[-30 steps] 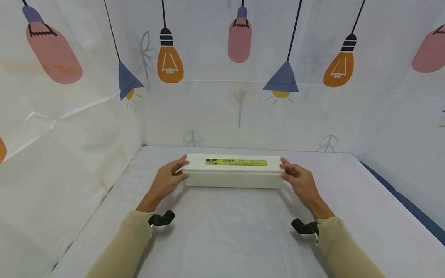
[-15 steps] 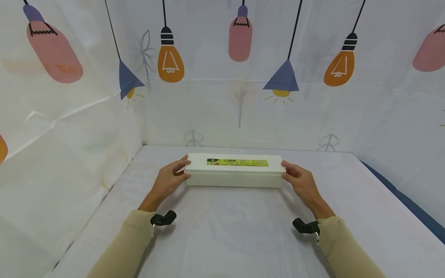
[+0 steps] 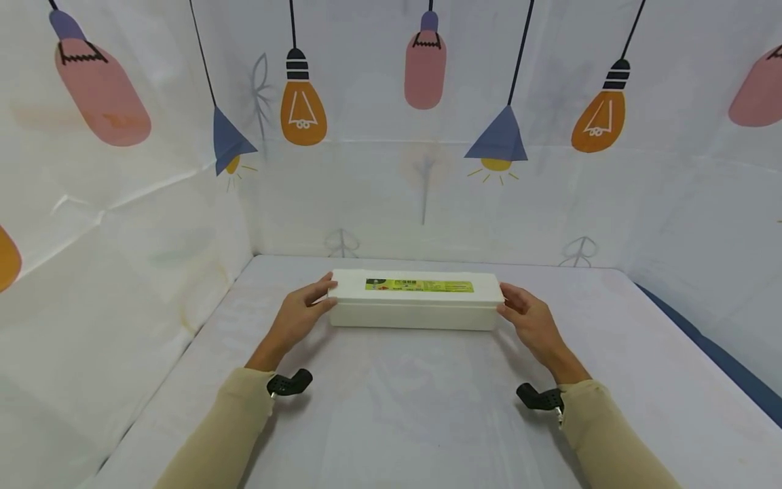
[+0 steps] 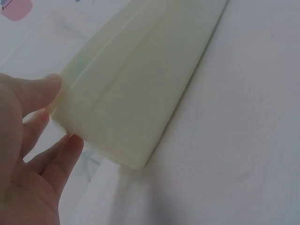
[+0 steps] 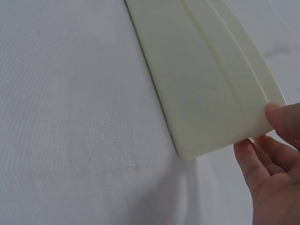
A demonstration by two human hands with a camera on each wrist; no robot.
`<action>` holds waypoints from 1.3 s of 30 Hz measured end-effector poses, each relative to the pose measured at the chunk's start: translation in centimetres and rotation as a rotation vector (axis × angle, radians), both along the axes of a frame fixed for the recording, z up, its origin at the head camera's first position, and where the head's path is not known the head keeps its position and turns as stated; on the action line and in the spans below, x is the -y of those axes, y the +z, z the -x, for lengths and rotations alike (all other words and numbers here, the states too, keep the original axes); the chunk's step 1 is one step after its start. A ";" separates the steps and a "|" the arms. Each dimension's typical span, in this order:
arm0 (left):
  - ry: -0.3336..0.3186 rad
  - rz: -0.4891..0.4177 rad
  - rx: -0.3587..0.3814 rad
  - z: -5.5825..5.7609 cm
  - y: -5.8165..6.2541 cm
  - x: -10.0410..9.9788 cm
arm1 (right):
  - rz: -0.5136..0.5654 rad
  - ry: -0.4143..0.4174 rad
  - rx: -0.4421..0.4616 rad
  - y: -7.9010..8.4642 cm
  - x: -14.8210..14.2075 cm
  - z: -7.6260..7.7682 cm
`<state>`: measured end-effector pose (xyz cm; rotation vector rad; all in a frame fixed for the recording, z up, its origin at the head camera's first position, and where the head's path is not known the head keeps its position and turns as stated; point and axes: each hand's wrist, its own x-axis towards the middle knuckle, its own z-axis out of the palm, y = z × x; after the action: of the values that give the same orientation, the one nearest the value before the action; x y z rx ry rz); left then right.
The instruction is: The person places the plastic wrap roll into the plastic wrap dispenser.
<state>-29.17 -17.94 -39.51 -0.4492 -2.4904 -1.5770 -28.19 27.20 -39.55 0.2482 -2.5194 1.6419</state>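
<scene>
A long white cling film box (image 3: 415,316) with a lid and a yellow-green printed label (image 3: 419,286) lies crosswise on the table. My left hand (image 3: 295,318) holds its left end, thumb towards the front and fingers at the end face. At the opposite end, my right hand (image 3: 533,326) grips in much the same way. In the left wrist view, the thumb (image 4: 44,89) touches the lid's corner and the other fingertips meet the box's end. The right wrist view has the right thumb (image 5: 283,119) on the lid edge. The lid is down, so the inside is hidden.
A white cloth covers the table (image 3: 403,407). White sheets printed with lamps and bulbs form the back wall (image 3: 366,197) and sides. A blue strip (image 3: 721,353) shows beyond the right edge. Each wrist wears a black camera mount (image 3: 290,384).
The whole head view has shifted very slightly to the right. Both hands stay at the box's ends, and its lid remains down.
</scene>
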 end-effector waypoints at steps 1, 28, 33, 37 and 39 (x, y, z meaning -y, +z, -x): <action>0.005 -0.005 -0.002 0.0 0.0 -0.1 | -0.002 0.001 0.009 0.0 0.0 0.0; 0.036 -0.009 0.032 -0.3 -0.7 0.4 | 0.131 0.015 0.156 0.2 -0.3 0.2; 0.045 0.024 0.027 -0.2 -0.6 0.3 | 0.104 -0.006 0.146 0.1 -0.5 0.0; 0.055 0.075 0.018 -0.2 -0.4 0.5 | 0.102 0.004 0.106 0.2 -0.7 -0.1; 0.059 0.092 0.005 -0.2 -0.2 0.6 | 0.094 0.014 0.081 0.4 -0.9 -0.2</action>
<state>-28.93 -18.59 -39.70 -0.3800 -2.5630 -1.4493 -28.01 28.06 -39.19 0.1935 -2.4936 1.8058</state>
